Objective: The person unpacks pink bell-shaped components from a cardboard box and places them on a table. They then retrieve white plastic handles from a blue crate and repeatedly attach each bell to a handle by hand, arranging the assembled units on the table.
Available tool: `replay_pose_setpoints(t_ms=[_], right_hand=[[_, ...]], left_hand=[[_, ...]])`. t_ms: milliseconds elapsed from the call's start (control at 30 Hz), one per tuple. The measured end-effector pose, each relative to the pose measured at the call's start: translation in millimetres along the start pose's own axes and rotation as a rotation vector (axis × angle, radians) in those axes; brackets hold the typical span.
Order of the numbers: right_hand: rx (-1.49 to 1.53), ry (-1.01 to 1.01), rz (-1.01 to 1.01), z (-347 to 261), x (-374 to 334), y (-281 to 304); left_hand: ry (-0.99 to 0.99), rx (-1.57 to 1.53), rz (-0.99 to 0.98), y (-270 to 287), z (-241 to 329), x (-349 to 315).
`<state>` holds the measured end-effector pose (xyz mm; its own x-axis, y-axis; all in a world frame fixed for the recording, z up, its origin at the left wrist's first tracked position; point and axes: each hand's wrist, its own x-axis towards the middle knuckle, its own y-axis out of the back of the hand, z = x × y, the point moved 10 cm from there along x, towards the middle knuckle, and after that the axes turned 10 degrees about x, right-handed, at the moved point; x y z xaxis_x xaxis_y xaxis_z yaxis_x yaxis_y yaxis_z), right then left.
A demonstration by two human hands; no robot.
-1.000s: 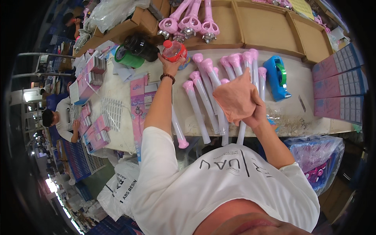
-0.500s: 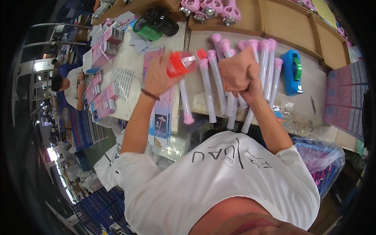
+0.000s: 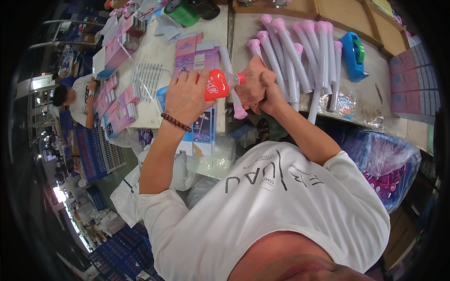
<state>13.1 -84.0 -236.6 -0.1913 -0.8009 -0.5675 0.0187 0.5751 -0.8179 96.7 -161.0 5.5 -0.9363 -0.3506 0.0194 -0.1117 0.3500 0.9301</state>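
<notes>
My left hand (image 3: pixel 187 96) is wrapped round a small clear bottle with a red label (image 3: pixel 216 85), tipped on its side. Its red cap end points right and meets a crumpled brownish-orange cloth (image 3: pixel 253 86); whether anything flows out cannot be seen. My right hand (image 3: pixel 273 98) grips that cloth from the right, bunched in the fingers. One whitish tube with a pink end (image 3: pixel 240 112) lies partly hidden behind the bottle and cloth. Beyond my right hand, several more pink-topped tubes (image 3: pixel 309 56) lie side by side on the table.
A blue tape dispenser (image 3: pixel 352 58) stands right of the tubes, with stacked pink-blue boxes (image 3: pixel 415 84) farther right. Cardboard trays (image 3: pixel 344 21) line the back. Printed cartons (image 3: pixel 190 51) and a green tape roll (image 3: pixel 180 13) lie left. A co-worker (image 3: pixel 77 100) sits far left.
The bottle and the cloth have come together: the cloth moved left, and the bottle shifted slightly lower. The view has shifted, so the table's back edge sits higher.
</notes>
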Motion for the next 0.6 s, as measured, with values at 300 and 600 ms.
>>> replay_pose_setpoints(t_ms=[300,600], right_hand=[[-0.001,-0.016,-0.067,-7,-12,3],[0.037,-0.058,-0.046,-30,-29,13]], left_hand=[[-0.055,0.061,-0.031,13,25,-5],[-0.093,-0.005,-0.065,17,53,10]])
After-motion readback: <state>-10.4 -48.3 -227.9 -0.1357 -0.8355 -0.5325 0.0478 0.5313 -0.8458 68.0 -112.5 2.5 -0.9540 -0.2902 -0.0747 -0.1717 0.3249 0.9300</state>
